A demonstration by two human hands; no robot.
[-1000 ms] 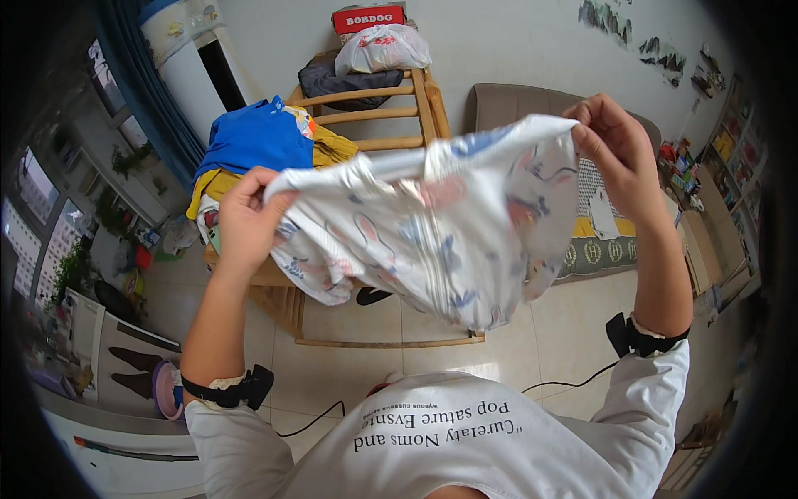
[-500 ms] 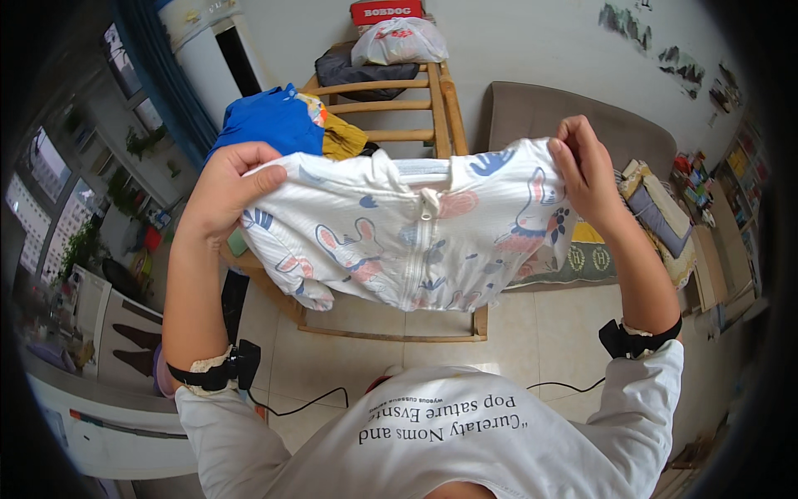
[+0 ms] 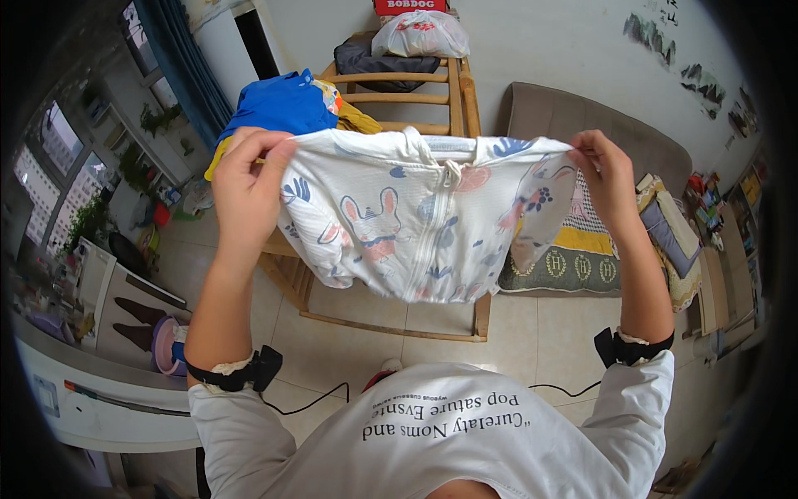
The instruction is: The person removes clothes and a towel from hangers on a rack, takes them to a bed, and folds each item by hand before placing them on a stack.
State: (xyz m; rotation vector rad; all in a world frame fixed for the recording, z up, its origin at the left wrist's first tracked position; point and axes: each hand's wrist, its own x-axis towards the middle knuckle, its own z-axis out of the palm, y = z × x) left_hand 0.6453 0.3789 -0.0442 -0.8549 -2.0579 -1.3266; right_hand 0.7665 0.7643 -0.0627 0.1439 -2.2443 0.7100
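White zip-front top (image 3: 395, 220), printed with rabbits and blue and pink motifs, hangs spread between both hands in front of the person, above the floor (image 3: 357, 320) and before a slatted wooden frame (image 3: 462, 96). Left hand (image 3: 253, 175): grip closed on the top's left upper corner, thumb toward the viewer, the other fingers partly hidden. Right hand (image 3: 603, 170): grip a tight pinch, thumb against fingertips, on the right upper corner. Upper edge pulled nearly level between the two; lower part hangs loose. Zip (image 3: 436, 229) runs down the front, slightly slanted, pull near the neck. Beyond the left hand, a heap on the frame: blue garment (image 3: 283, 108) uppermost, mustard cloth (image 3: 359, 119) showing beside it. At the frame's far end, a dark folded bag (image 3: 386, 68); near it a white plastic bag (image 3: 422, 35), with a red box (image 3: 407, 7) behind, cut by the upper border. Right side: brown sofa (image 3: 598, 133) bearing a patterned green cushion (image 3: 573, 270), partly behind the top; folded textiles (image 3: 673, 233) lie beyond the right forearm. Black band (image 3: 233, 378) around the left arm near the elbow, another on the right.
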